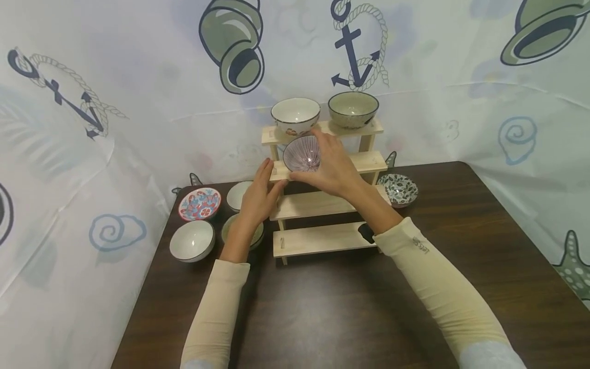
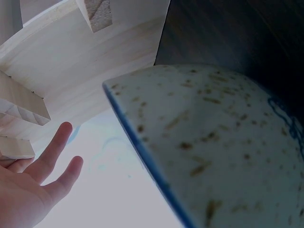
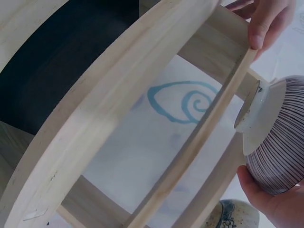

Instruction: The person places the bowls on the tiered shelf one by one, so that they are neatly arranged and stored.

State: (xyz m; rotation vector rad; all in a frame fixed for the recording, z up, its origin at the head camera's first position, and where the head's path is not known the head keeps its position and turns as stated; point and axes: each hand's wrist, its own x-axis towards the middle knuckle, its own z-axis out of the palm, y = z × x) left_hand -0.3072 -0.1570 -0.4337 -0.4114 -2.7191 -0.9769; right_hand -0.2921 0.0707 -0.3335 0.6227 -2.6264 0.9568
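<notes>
My right hand (image 1: 334, 166) grips a purple-striped bowl (image 1: 299, 154) between thumb and fingers. The bowl is tilted at the left part of the stand's second tier from the top, its inside toward the head camera. In the right wrist view, the striped bowl (image 3: 280, 147) shows its foot beside the planks, with right-hand fingers (image 3: 259, 197) against its side. My left hand (image 1: 257, 197) holds the left end of that tier of the wooden stand (image 1: 318, 205). Its thumb (image 3: 257, 40) lies on the plank's edge, while two fingers (image 2: 54, 145) stretch out past the wood.
On the top tier stand a white bowl (image 1: 295, 115) and a green bowl (image 1: 353, 110). Left of the stand are a red-blue patterned bowl (image 1: 200, 204), white bowls (image 1: 191, 243) and a speckled bowl (image 2: 204, 137). A black-floral bowl (image 1: 400, 190) sits right on the dark table (image 1: 322, 312).
</notes>
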